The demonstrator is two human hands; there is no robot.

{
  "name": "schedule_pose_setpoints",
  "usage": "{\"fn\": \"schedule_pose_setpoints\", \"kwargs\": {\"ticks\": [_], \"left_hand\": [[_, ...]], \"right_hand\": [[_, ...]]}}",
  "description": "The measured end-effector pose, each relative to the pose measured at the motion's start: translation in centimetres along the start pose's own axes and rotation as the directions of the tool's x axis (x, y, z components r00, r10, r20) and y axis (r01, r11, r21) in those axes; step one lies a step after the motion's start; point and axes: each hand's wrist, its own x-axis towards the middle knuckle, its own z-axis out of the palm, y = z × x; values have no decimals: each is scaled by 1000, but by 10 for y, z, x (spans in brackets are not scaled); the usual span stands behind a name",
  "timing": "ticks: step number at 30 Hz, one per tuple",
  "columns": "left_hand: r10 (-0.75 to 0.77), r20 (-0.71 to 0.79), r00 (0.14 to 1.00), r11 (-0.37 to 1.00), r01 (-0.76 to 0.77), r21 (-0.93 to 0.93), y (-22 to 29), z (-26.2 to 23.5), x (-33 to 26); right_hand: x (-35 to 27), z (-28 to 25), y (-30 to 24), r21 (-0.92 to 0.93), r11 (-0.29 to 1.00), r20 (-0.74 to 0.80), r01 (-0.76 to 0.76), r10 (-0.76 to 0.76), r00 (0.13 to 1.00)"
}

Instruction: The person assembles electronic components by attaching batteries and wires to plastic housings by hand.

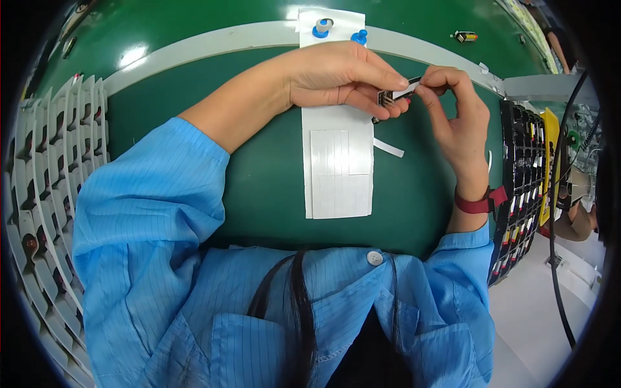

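My left hand (333, 74) reaches across from the left, closed around a small black electronic module (386, 98) with metal pins at one end. A white patch, like a label (405, 91), shows on the module's face; the fingers partly cover it. At the module's right end, the thumb and forefinger of my right hand (462, 119) are pinched together on its edge. Below the hands lies a stack of white label sheets (339, 197) on a longer white board (307, 155). A loose white strip (388, 148) sticks out from the board's right side.
A white slotted tray (55, 194) stands left; a black tray (521, 174) of small parts stands right, beside a yellow panel (550, 155). Two blue-based pieces (320, 29) sit at the board's far end. A black cable (556, 252) hangs right, near another person (576, 223).
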Motion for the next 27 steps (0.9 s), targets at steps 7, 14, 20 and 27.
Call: {"fn": "schedule_pose_setpoints", "kwargs": {"ticks": [7, 14, 20, 27], "left_hand": [[142, -128, 982, 986, -129, 111, -11, 10, 3], [127, -134, 983, 987, -111, 116, -9, 11, 1], [137, -104, 985, 985, -124, 124, -8, 12, 3], [207, -159, 965, 978, -208, 11, -6, 1, 1]], "right_hand": [[-5, 5, -8, 242, 913, 23, -329, 334, 942], [-4, 13, -2, 614, 737, -156, -280, 462, 873], [-3, 17, 5, 283, 946, -209, -161, 224, 952], [5, 13, -27, 690, 704, -8, -171, 244, 970]]}}
